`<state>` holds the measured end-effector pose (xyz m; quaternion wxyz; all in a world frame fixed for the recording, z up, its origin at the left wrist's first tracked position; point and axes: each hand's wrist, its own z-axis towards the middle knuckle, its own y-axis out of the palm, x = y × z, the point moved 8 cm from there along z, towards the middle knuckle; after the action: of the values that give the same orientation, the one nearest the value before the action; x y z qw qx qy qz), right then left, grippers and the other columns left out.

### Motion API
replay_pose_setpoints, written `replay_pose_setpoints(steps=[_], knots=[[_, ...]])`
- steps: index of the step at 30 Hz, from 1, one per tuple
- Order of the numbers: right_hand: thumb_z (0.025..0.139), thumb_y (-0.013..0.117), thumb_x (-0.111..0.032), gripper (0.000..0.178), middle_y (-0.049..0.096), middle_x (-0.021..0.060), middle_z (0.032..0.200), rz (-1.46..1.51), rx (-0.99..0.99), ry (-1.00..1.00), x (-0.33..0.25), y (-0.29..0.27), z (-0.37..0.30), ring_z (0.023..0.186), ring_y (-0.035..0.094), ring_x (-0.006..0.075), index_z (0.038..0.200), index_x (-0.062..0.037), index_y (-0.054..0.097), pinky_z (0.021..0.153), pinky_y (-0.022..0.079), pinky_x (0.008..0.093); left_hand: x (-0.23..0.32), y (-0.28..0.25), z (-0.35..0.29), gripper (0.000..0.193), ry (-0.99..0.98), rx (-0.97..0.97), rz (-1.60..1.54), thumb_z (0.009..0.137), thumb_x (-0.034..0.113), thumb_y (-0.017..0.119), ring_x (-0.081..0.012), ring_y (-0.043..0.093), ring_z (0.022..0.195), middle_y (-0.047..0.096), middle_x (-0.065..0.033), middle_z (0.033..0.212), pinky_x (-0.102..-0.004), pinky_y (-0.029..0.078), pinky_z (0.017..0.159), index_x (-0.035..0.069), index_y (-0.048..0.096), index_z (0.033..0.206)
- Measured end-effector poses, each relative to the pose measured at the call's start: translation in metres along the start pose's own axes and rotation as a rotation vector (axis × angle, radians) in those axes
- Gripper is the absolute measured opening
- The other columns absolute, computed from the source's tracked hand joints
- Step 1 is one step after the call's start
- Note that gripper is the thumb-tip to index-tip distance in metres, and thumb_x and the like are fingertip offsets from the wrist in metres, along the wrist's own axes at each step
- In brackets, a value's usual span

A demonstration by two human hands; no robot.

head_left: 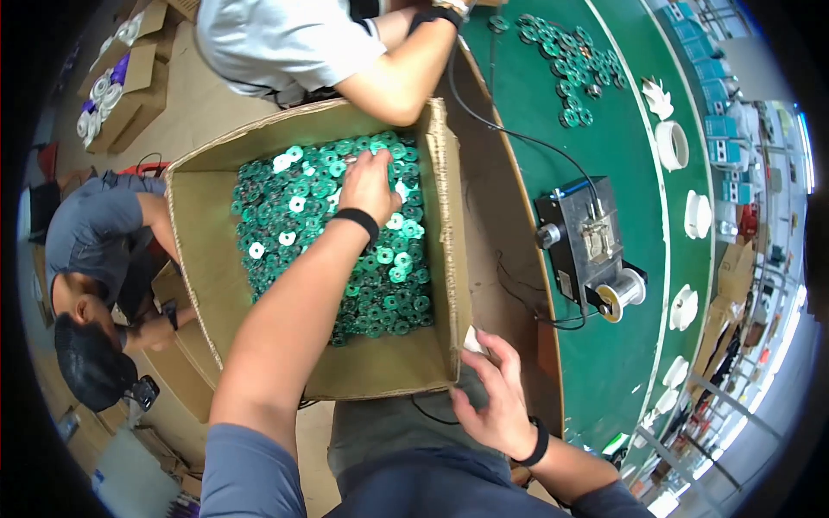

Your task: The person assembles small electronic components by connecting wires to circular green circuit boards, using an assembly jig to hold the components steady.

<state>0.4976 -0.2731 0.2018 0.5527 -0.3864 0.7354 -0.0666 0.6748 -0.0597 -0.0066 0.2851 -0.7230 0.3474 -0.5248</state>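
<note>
A large cardboard box (324,380) stands before me, its floor covered with many small green ring-shaped parts (380,302), a few of them pale or white. My left hand (370,188), with a dark band at the wrist, reaches down among these parts near the far side. Its fingers are bent and close together; the fingertips are hidden, so what they grip cannot be made out. My right hand (501,401), also banded, is beside the box's near right corner with thumb and fingers apart. By its fingertips is a small white piece (473,341) at the box edge.
On the right, a green workbench (622,371) carries a black device (579,242) with a wire spool (623,293), loose green rings (570,65) and white spools (697,214). One person (285,43) works beyond the box, another (104,233) at left. Open cartons (134,95) stand far left.
</note>
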Motion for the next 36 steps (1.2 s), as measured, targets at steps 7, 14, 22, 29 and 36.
replay_pose_setpoints(steps=[7, 14, 22, 29, 36], knots=[[0.076, 0.076, 0.005, 0.057, 0.045, 0.0226, 0.144, -0.007, 0.111, 0.107, 0.062, -0.057, -0.019, 0.13, 0.052, 0.0388, 0.13, -0.0023, 0.063, 0.1, 0.053, 0.0433, -0.009, 0.074, 0.047, 0.065, -0.007, -0.132, 0.204, 0.072, 0.004, 0.082, -0.048, 0.059, 0.118, 0.056, -0.0231, 0.133, -0.0523, 0.053, 0.102, 0.006, 0.055, 0.131], [0.075, 0.076, 0.006, 0.056, 0.048, 0.0235, 0.142, 0.029, 0.129, 0.064, 0.061, -0.07, -0.022, 0.128, 0.055, 0.0377, 0.129, -0.0014, 0.063, 0.098, 0.054, 0.042, -0.012, 0.066, 0.047, 0.073, 0.023, -0.106, 0.333, 0.074, 0.012, 0.085, -0.0469, 0.055, 0.123, 0.053, -0.0238, 0.137, -0.052, 0.052, 0.103, 0.009, 0.053, 0.14], [0.082, 0.071, -0.014, 0.045, 0.06, 0.023, 0.127, -0.118, 0.255, 0.048, 0.059, -0.19, -0.059, 0.119, 0.06, 0.0383, 0.124, -0.0002, 0.061, 0.101, 0.05, 0.0493, 0.035, -0.1, -0.054, 0.069, 0.085, 0.218, 0.05, 0.077, 0.009, 0.082, -0.0277, 0.063, 0.112, 0.061, -0.0132, 0.132, -0.0354, 0.056, 0.088, 0.007, 0.057, 0.142], [0.081, 0.074, -0.015, 0.043, 0.066, 0.0204, 0.115, -0.742, 0.132, 0.027, -0.012, -0.341, 0.021, 0.11, 0.064, 0.0415, 0.121, -0.001, 0.064, 0.094, 0.052, 0.0453, 0.167, -0.182, -0.08, 0.05, 0.17, 0.054, -0.128, 0.074, 0.003, 0.079, -0.0292, 0.066, 0.096, 0.067, -0.0141, 0.108, -0.0387, 0.054, 0.087, 0.002, 0.067, 0.123], [0.087, 0.076, -0.018, 0.037, 0.066, 0.0163, 0.111, -0.734, 0.012, -0.213, 0.085, -0.364, 0.205, 0.108, 0.065, 0.0384, 0.12, -0.0054, 0.066, 0.092, 0.055, 0.0452, 0.263, -0.133, -0.011, 0.059, 0.255, -0.066, 0.09, 0.073, 0.014, 0.083, -0.039, 0.06, 0.117, 0.065, -0.0181, 0.122, -0.0454, 0.048, 0.102, 0.003, 0.063, 0.128]])
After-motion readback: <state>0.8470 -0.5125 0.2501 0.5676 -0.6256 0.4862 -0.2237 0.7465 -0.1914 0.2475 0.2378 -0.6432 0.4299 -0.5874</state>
